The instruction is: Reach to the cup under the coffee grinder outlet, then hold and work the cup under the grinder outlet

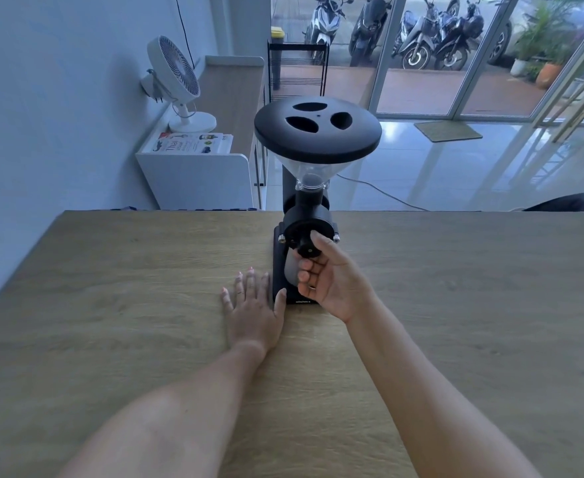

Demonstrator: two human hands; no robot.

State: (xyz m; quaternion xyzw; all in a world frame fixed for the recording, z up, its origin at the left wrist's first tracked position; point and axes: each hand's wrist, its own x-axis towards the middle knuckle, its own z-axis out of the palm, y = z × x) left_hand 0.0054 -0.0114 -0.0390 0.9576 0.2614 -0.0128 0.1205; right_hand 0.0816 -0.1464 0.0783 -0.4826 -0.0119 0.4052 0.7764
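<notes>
Left of centre, the left hand lies flat, fingers straight, on the tabletop, thumb touching the base of the coffee grinder. At centre, the right hand curls its fingers round the grinder's front knob.

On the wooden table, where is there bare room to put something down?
Bare wood lies right of the coffee grinder on the table, and left of the left hand. It is crowded at the grinder's base, where the right hand holds the knob.
</notes>
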